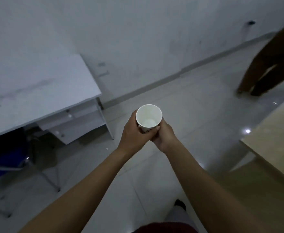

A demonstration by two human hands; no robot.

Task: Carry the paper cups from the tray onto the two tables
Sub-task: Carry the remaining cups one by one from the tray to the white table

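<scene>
A white paper cup [148, 117] is held upright in mid-air over the floor, its mouth open toward the camera and nothing inside. My left hand [134, 132] grips its left side and my right hand [164, 134] grips its right side and base; the fingers of both wrap the lower part. A white table [37, 91] stands to the left. The corner of a light wooden table [275, 135] shows at the right. No tray is in view.
A blue chair [5, 158] is tucked under the white table, beside a drawer unit [74, 121]. Another person's legs in dark trousers [268, 64] stand at the far right by the wall. Glossy tiled floor [196, 118] lies between the tables.
</scene>
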